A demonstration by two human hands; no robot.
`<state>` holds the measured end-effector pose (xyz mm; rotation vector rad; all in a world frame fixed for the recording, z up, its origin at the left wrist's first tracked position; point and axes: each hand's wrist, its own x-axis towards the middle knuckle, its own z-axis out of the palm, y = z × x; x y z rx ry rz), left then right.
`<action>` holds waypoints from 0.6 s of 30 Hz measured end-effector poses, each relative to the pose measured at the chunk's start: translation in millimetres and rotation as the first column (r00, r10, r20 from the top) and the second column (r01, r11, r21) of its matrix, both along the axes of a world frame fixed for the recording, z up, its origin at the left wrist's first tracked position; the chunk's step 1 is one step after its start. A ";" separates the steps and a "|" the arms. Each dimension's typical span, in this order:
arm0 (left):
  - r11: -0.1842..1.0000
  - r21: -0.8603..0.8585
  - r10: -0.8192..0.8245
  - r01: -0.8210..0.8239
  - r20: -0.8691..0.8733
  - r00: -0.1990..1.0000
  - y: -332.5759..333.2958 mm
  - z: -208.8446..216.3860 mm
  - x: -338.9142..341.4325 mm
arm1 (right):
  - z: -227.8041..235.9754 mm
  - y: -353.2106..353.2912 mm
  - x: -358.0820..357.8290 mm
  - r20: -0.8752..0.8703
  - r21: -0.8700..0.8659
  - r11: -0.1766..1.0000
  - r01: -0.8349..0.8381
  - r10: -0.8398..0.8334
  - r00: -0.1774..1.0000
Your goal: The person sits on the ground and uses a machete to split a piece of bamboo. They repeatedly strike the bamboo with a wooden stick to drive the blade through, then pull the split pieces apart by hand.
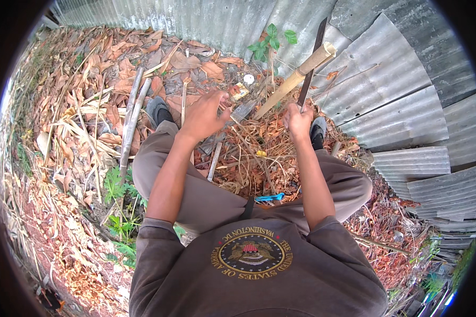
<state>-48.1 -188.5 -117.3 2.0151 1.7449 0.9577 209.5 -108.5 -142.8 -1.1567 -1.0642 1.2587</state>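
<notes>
My right hand (pixel 299 120) is closed around the handle of a machete (pixel 305 91), its long dark blade pointing up and away. A pale bamboo piece (pixel 286 89) slants across the blade, with its cut end raised to the right. Whether the blade is wedged into the bamboo or only passes behind it, I cannot tell. To the left, my left hand (pixel 203 115) has its fingers curved and thumb apart, with no clear hold on anything. A thin twig lies right by that thumb. Below the hands, between my legs, are dry leaves and a blue strip (pixel 269 197).
Corrugated metal sheets (pixel 386 68) line the far and right sides. Bamboo poles (pixel 132 116) lie on leaf litter (pixel 63 142) to the left. A short pale stick (pixel 214 161) is between my legs. Green plants (pixel 272 41) grow by the metal wall.
</notes>
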 end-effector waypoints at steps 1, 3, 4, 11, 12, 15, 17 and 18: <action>0.998 0.062 -0.030 0.023 0.115 0.993 4.6 11.3 12.1 | -3.9 -4.3 0.5 0.009 0.008 1.000 0.004 -0.004 1.000; 0.989 0.142 -0.081 0.051 0.222 0.972 9.9 35.6 34.8 | -13.7 -14.8 3.1 0.038 0.015 1.000 0.018 -0.019 0.999; 0.985 0.165 -0.095 0.059 0.216 0.972 12.7 49.6 47.1 | -22.2 -17.4 5.0 0.063 0.037 0.999 0.025 -0.028 0.998; 0.952 -0.255 -0.103 0.171 0.258 0.961 7.7 37.8 127.1 | -24.2 -60.8 2.2 0.205 0.271 0.960 0.066 -0.125 0.971; 0.963 -0.230 -0.083 0.142 0.249 0.965 2.6 26.8 133.4 | -16.3 -66.1 7.1 0.289 0.181 0.982 0.047 -0.099 0.952; 0.994 0.101 -0.007 -0.031 0.350 0.937 -18.1 22.3 151.5 | -23.7 -90.3 13.0 0.223 0.196 0.980 0.033 -0.077 0.972; 0.966 0.248 -0.047 -0.076 0.456 0.888 -20.3 50.9 152.8 | -24.5 -103.6 14.8 0.193 0.109 0.993 -0.054 0.032 0.981; 0.940 0.337 -0.107 -0.060 0.456 0.884 -19.1 60.0 152.5 | -27.1 -107.3 14.4 0.212 0.117 0.990 -0.072 0.046 0.976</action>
